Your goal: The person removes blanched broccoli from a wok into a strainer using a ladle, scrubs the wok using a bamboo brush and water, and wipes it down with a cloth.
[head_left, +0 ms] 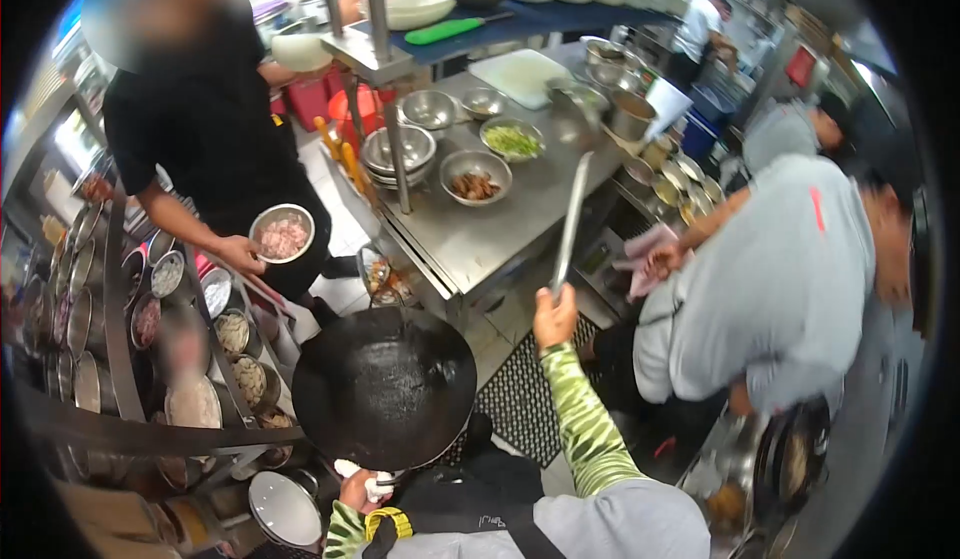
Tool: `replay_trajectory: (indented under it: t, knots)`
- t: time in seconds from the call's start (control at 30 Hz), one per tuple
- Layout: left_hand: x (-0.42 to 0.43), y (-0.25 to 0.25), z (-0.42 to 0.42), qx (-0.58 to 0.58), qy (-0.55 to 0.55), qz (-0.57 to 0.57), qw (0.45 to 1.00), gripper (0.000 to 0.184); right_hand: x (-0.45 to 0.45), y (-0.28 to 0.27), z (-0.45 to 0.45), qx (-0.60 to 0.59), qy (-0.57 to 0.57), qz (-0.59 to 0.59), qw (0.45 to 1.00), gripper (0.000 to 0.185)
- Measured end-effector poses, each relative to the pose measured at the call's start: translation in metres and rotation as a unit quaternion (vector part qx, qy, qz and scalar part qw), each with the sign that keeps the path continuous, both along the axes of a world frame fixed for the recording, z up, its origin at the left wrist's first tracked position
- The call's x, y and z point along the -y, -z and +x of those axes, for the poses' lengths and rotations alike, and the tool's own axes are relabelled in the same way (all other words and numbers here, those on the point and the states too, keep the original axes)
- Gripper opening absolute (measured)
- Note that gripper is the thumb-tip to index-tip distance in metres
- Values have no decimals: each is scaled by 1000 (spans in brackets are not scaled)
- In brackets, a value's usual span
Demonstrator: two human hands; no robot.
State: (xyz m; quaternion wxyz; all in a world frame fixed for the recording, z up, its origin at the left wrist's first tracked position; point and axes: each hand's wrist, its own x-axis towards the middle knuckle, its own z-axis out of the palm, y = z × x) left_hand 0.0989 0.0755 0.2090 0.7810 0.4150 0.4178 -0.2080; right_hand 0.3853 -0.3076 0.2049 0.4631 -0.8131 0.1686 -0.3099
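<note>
My left hand [352, 491] is closed at the near rim of a large black wok [385, 384], a white cloth [366, 480] bunched between hand and wok. The wok is tilted so its dark inside shows, with a faint sheen and no food visible in it. Stretched forward, my right hand [555, 319] grips the end of a long-handled metal ladle [572, 229]. The ladle's bowl is over the steel counter [510, 239], near several metal bowls, and looks slightly blurred. On the counter are a bowl of chopped greens [512, 140] and a bowl of brown pieces [475, 178].
At left, a person in black holds a metal bowl of pink chopped meat [282, 234]. Ingredient containers [248, 381] line the rack beside the wok. Close on my right stands a person in grey [770, 259]. A green-handled knife [450, 30] lies on the shelf above the counter.
</note>
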Motion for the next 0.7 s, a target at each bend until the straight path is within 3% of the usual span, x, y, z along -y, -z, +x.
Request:
replay_trajectory:
  t: [0.1, 0.13, 0.23, 0.3, 0.4, 0.47, 0.57, 0.6, 0.63, 0.67, 0.7]
  knots:
    - [-47, 28, -28, 79, 117, 4, 990, 31, -46, -32, -110, -44, -44, 97, 993, 31]
    - [-50, 12, -32, 81, 123, 32, 989, 31, -55, -29, -140, 10, -81, 96, 992, 27]
    - [-79, -5, -55, 134, 137, 58, 980, 27, -86, -72, -249, -66, -124, 164, 976, 23]
    - [-97, -9, -67, 176, 131, 18, 976, 23, -105, -95, -310, -46, -140, 209, 967, 22]
    - [-110, -45, -79, 250, 236, 66, 937, 27, -124, -139, -398, -90, -88, 156, 980, 19]
    - [-123, -49, -85, 285, 276, 61, 916, 25, -131, -146, -445, -47, -46, 153, 986, 22]
    - [-118, -64, -84, 322, 330, 47, 886, 27, -131, -182, -519, -28, 41, 47, 998, 22]
    - [-113, -67, -85, 374, 368, 75, 848, 27, -131, -183, -545, 2, 73, 31, 997, 22]
    - [-107, -71, -85, 426, 397, 103, 806, 26, -129, -170, -572, 30, 96, 106, 989, 22]
    - [-97, -84, -86, 353, 370, -19, 859, 24, -129, -168, -597, 34, 132, 95, 986, 22]
    - [-85, -93, -91, 352, 374, -38, 857, 24, -131, -169, -617, 82, 162, 114, 977, 21]
